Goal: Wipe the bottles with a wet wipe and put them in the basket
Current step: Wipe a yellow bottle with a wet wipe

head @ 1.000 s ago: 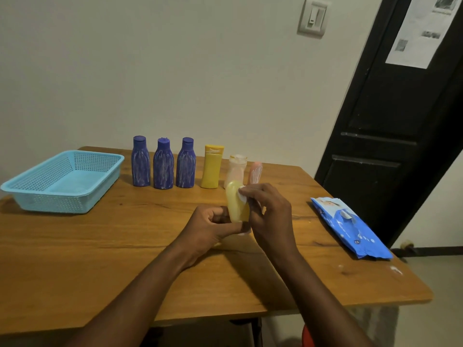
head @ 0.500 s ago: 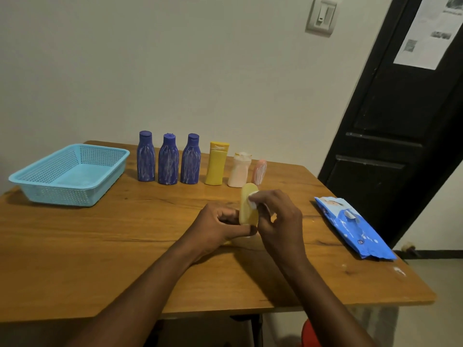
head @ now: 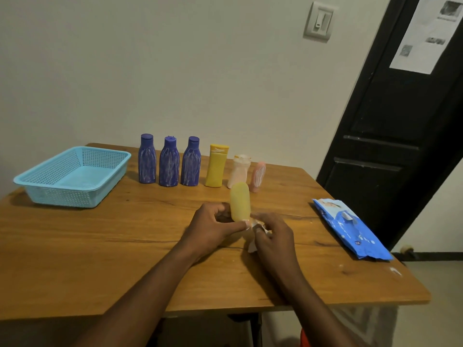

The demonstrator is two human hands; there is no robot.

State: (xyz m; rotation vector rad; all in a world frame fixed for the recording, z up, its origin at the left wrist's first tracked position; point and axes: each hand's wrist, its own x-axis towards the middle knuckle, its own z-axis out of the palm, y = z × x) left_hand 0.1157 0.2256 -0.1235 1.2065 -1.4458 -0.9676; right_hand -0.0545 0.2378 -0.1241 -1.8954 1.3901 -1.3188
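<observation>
The left hand [head: 210,226] has its grip curled round the lower end of a pale yellow bottle [head: 240,201], held upright above the desk [head: 100,246]. The right hand [head: 273,234] pinches a crumpled wet wipe [head: 258,224] at the bottle's base. The blue basket [head: 62,197] sits far left.

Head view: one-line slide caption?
Left hand holds a pale yellow plastic bottle upright; right hand grips a crumpled white wet wipe at its base.
</observation>
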